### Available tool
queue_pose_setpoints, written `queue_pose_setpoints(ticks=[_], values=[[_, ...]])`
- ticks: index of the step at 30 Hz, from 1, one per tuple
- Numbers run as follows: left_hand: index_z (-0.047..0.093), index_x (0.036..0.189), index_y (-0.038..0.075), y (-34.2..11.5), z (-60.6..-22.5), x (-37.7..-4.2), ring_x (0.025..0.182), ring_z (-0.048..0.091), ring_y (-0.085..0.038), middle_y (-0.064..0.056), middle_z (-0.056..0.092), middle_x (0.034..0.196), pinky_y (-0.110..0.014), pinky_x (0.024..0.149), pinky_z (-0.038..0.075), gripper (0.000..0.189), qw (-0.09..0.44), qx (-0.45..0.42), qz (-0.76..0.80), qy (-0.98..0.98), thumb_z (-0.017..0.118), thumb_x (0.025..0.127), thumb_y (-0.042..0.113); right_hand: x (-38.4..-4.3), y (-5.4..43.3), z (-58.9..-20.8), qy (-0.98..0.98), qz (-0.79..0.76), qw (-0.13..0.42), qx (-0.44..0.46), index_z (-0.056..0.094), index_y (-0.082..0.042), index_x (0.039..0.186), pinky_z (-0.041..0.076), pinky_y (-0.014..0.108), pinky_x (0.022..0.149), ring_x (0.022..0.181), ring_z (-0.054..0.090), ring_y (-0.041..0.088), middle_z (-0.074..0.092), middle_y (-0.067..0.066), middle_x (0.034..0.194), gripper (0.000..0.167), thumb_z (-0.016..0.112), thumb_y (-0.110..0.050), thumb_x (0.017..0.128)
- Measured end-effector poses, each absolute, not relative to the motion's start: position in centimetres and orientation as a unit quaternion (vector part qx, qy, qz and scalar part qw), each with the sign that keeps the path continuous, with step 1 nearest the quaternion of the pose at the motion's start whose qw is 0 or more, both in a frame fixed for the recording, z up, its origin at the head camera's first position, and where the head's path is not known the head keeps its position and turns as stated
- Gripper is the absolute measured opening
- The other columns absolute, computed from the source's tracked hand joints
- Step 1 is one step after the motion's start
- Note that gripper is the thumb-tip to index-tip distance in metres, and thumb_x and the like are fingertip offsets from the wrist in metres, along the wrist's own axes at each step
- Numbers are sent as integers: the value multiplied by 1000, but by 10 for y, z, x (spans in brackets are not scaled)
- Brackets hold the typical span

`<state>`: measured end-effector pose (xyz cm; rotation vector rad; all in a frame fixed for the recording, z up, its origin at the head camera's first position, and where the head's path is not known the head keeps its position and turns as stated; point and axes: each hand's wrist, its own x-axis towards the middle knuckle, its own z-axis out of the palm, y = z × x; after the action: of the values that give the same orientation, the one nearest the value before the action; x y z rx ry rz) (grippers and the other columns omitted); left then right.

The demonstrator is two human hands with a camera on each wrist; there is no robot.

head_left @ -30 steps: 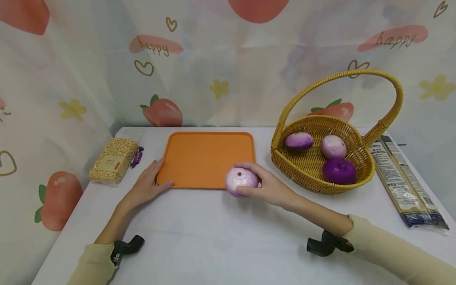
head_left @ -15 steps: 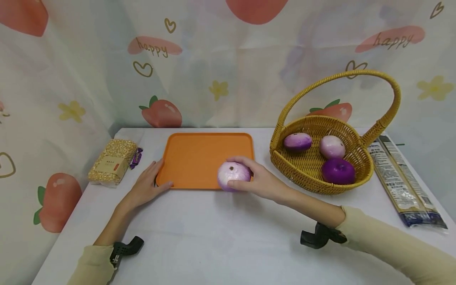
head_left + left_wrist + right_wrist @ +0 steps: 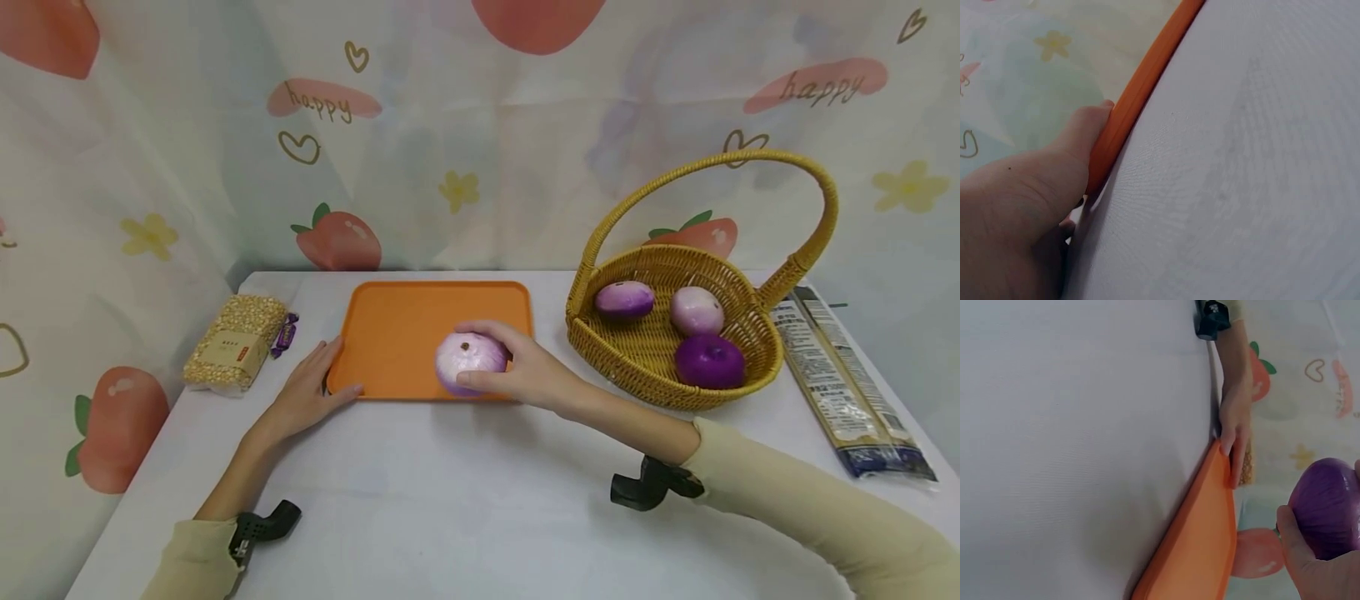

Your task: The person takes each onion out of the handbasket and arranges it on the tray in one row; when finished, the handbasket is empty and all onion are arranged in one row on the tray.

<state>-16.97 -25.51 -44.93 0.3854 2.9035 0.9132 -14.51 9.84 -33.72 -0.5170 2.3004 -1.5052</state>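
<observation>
In the head view my right hand (image 3: 536,375) holds a pale purple onion (image 3: 461,358) between thumb and fingers. The onion overlaps the front right part of the orange tray (image 3: 397,333); the right wrist view has this onion (image 3: 1325,506) above the tray's surface. My left hand (image 3: 307,392) holds the tray's front left corner, its thumb on the front rim and its fingers along the left side. Up close in the left wrist view, the thumb presses the orange rim (image 3: 1138,87), while the other fingers are mostly hidden.
A wicker basket (image 3: 622,354) with a tall handle stands at right, holding several purple onions. Behind it on the right lie long flat packets (image 3: 847,383). At left are a bag of yellow grains (image 3: 236,342) and a purple-wrapped candy (image 3: 285,335). A patterned curtain (image 3: 525,183) hangs behind.
My right hand has carried the onion leftward and slightly away from me, from the tray's front right corner to over its front part. The left hand stays at the corner.
</observation>
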Motion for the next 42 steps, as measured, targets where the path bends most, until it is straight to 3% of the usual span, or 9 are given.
queue_pose_setpoints(ticks=[5, 27, 42], values=[[18, 155, 6, -256, -450, -170, 149, 13, -42, -19, 22, 161, -64, 118, 15, 92, 34, 129, 296, 946, 66, 88, 47, -150, 93, -333, 811, -533, 170, -170, 52, -35, 133, 47, 44, 103, 123, 53, 23, 52, -2, 138, 56, 76, -33, 83], [18, 155, 5, -255, -451, -170, 149, 13, -42, -19, 22, 161, -63, 118, 15, 93, 33, 127, 290, 948, 66, 88, 47, -164, 78, -333, 793, -564, 153, -171, 49, -26, 139, 48, 44, 102, 124, 52, 25, 52, 1, 138, 58, 72, -30, 86], [19, 155, 7, -255, -452, -170, 150, 13, -41, -17, 21, 161, -63, 119, 14, 93, 35, 116, 288, 950, 65, 88, 50, -174, 61, -332, 783, -581, 153, -158, 49, -34, 136, 48, 43, 102, 124, 52, 22, 52, -3, 137, 57, 73, -33, 85]])
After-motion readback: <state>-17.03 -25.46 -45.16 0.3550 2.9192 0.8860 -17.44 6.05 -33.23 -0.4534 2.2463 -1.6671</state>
